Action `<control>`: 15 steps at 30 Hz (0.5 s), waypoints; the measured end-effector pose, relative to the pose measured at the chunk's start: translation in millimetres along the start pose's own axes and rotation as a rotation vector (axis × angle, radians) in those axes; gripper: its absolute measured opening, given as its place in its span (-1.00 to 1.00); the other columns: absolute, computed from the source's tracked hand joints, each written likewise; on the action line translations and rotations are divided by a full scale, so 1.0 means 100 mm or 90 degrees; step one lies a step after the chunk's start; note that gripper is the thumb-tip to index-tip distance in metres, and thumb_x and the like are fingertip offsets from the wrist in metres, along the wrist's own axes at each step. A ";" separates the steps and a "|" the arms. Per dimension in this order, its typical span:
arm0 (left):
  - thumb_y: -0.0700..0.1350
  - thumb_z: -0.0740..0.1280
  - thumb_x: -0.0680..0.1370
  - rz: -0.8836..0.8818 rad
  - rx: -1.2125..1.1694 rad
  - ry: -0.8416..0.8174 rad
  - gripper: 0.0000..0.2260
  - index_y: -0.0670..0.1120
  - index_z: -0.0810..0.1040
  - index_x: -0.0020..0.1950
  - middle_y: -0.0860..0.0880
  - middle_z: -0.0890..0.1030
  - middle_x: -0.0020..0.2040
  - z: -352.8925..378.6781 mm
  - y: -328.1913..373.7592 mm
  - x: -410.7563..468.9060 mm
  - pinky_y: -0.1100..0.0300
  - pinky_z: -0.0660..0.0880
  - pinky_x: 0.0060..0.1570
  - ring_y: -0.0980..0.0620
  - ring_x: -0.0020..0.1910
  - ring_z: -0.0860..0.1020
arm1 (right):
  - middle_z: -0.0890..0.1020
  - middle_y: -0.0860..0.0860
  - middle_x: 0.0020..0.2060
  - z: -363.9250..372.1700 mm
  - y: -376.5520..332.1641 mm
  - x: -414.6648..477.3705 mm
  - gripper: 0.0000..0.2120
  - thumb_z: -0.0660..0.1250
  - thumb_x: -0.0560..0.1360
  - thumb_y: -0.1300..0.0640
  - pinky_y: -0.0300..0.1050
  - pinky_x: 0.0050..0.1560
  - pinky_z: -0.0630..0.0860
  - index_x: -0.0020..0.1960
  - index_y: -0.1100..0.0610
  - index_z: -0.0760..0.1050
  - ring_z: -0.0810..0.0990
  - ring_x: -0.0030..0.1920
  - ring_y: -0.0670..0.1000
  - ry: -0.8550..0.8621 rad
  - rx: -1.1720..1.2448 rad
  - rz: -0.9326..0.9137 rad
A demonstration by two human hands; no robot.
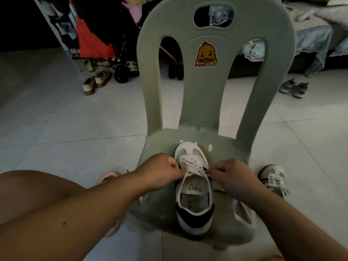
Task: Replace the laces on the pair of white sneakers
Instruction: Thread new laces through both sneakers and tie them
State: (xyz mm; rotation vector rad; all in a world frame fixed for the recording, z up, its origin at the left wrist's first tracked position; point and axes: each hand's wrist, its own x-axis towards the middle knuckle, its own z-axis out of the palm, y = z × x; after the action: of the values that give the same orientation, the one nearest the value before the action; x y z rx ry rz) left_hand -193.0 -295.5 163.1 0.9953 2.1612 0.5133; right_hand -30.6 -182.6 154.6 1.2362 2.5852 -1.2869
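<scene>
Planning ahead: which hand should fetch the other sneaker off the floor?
Probably the right hand: the floor sneaker lies just beside it; the left hand is farther. Both pinch the lace.

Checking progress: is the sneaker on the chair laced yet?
Laced at the front, not tied: white lace criss-crosses the sneaker; left hand and right hand each pinch a strand.

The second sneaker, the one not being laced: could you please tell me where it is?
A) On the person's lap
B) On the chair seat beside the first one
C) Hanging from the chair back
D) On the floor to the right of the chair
D: the second sneaker stands on the floor right of the chair, while the other sneaker lies on the seat, where the left hand and right hand pinch its lace.
</scene>
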 end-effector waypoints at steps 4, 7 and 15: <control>-0.02 0.42 0.47 0.025 0.004 0.010 -0.87 -0.01 0.64 -0.26 0.04 0.61 -0.33 -0.01 -0.02 -0.02 0.25 0.43 -0.28 0.13 -0.31 0.53 | 0.65 -0.15 -0.32 0.00 -0.02 0.01 -0.91 0.38 0.48 0.08 -0.48 -0.52 0.33 -0.15 -0.02 0.66 0.57 -0.37 -0.20 -0.009 0.010 0.011; -0.01 0.43 0.46 0.023 -0.024 0.007 -0.91 0.01 0.67 -0.20 0.08 0.65 -0.27 -0.04 -0.06 -0.03 0.29 0.46 -0.22 0.17 -0.26 0.57 | 0.66 -0.12 -0.31 0.00 0.00 0.00 -0.92 0.41 0.46 0.07 -0.41 -0.44 0.41 -0.21 -0.05 0.64 0.62 -0.26 -0.10 0.000 0.043 0.025; -0.02 0.43 0.48 0.022 -0.090 -0.001 -0.95 0.05 0.69 -0.13 0.12 0.68 -0.18 -0.02 -0.14 -0.06 0.31 0.49 -0.11 0.18 -0.15 0.61 | 0.68 -0.09 -0.26 -0.02 0.01 -0.01 -0.93 0.41 0.47 0.05 -0.16 -0.13 0.55 -0.18 -0.06 0.66 0.64 -0.18 -0.03 -0.021 0.086 0.032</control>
State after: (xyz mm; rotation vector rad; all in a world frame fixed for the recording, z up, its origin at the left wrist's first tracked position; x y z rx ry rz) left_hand -198.5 -308.8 158.8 0.9567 2.0777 0.6719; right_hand -28.4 -182.0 155.7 1.2774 2.4652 -1.4801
